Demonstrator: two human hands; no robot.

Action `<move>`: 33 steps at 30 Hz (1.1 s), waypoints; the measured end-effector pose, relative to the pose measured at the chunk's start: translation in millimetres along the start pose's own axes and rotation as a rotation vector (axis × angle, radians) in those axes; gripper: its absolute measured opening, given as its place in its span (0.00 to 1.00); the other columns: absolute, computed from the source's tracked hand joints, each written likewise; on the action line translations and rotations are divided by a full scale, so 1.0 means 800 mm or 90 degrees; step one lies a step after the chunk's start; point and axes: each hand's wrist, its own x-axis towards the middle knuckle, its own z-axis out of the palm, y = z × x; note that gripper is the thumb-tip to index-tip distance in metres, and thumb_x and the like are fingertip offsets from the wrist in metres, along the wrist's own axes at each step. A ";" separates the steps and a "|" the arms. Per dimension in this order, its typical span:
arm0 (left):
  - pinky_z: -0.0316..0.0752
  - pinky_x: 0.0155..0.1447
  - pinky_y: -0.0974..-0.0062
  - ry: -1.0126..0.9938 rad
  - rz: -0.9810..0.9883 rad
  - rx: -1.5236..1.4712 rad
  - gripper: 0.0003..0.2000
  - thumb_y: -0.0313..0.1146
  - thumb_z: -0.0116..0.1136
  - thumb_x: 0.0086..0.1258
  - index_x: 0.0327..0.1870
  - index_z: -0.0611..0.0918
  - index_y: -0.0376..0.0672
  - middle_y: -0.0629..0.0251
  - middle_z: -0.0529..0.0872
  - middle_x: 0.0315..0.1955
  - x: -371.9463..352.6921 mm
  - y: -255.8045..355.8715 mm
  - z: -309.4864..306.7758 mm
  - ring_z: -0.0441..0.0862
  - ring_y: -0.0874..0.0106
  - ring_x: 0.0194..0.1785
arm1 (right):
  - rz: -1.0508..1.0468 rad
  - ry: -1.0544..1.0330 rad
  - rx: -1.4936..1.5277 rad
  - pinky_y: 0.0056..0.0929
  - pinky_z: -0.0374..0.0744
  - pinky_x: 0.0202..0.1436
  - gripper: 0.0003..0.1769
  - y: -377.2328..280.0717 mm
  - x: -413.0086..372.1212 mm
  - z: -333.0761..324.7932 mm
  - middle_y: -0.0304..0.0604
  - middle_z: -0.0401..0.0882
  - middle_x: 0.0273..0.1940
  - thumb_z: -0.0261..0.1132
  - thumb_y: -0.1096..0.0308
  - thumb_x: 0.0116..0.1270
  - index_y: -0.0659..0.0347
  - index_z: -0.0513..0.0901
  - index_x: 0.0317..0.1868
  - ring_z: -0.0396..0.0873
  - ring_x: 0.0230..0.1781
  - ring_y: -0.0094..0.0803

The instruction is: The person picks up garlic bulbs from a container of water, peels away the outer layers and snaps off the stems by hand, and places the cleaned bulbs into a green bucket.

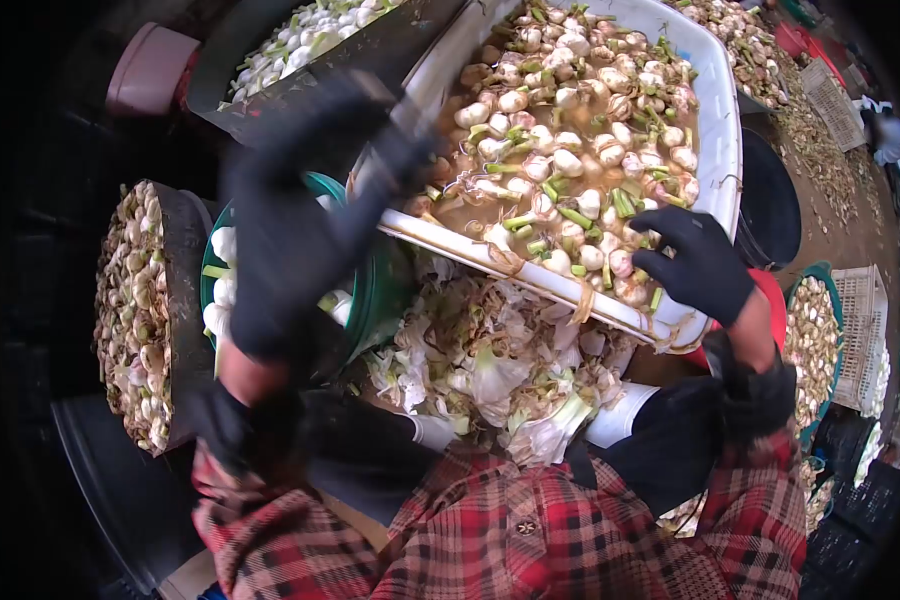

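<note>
A white tub [720, 130] holds murky water with many garlic bulbs [567, 162], short green stems still on them, floating in it. At its near right side, my right hand [698, 262] in a black glove reaches over the rim. Its fingers are apart and bent over the bulbs, with nothing seen between them. My left hand [305, 225], also black-gloved, is smeared by motion above a green bucket [380, 305]. Whether it holds anything cannot be made out. White peeled garlic bulbs [224, 290] show in the bucket, partly hidden by the hand.
Papery garlic peelings [500, 370] are heaped below the tub, between my legs. To the left stands a container of unpeeled bulbs [135, 320]. Peeled garlic [305, 40] fills a dark container at the top, near a pink bucket [150, 70]. Crates [855, 340] and a garlic-filled basket [813, 345] sit right.
</note>
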 end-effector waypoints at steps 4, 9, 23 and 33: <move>0.77 0.35 0.70 -0.144 -0.092 -0.099 0.09 0.28 0.70 0.57 0.35 0.82 0.37 0.57 0.84 0.28 -0.089 0.001 0.074 0.83 0.67 0.30 | -0.106 -0.175 0.035 0.43 0.76 0.54 0.20 -0.003 0.097 0.074 0.53 0.82 0.47 0.63 0.60 0.60 0.58 0.81 0.51 0.79 0.48 0.49; 0.77 0.37 0.73 -0.233 -0.173 -0.141 0.07 0.26 0.68 0.60 0.35 0.82 0.35 0.57 0.84 0.28 -0.140 -0.031 0.112 0.84 0.69 0.30 | -0.100 -0.429 -0.115 0.41 0.76 0.56 0.27 -0.034 0.171 0.161 0.54 0.81 0.51 0.62 0.65 0.58 0.59 0.76 0.60 0.79 0.52 0.50; 0.83 0.41 0.74 -0.102 -0.451 -0.410 0.13 0.31 0.57 0.71 0.51 0.78 0.32 0.57 0.85 0.39 -0.141 -0.049 0.111 0.83 0.73 0.36 | -0.102 -0.014 0.049 0.42 0.80 0.45 0.31 -0.015 0.140 0.113 0.52 0.84 0.41 0.69 0.61 0.48 0.54 0.79 0.57 0.82 0.40 0.48; 0.84 0.45 0.71 -0.101 -0.608 -0.717 0.19 0.32 0.55 0.72 0.60 0.72 0.34 0.58 0.82 0.47 -0.123 -0.049 0.099 0.84 0.69 0.44 | -0.166 0.186 0.306 0.33 0.83 0.46 0.30 -0.134 0.037 0.079 0.47 0.79 0.55 0.68 0.76 0.54 0.55 0.76 0.61 0.85 0.40 0.38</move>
